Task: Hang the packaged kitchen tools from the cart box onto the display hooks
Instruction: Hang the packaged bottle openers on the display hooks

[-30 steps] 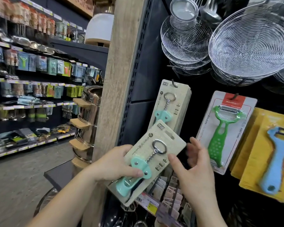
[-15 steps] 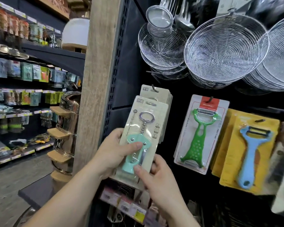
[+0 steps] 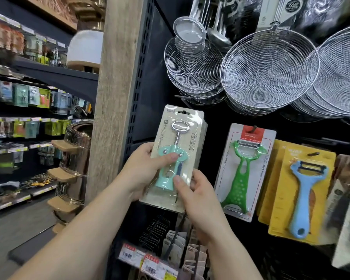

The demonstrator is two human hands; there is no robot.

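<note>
Green peeler pack [image 3: 243,172] hangs just beside the held corkscrew pack [image 3: 177,156].

Bright overhead store light — glare on wire skimmers [image 3: 269,75], wide-angle bending, motion blur at right edge.

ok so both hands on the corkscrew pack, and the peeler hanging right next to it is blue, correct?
Not quite. In the head view both the left hand and right hand hold the corkscrew pack, but the peeler next to it is green; the blue peeler hangs farther right.
</note>
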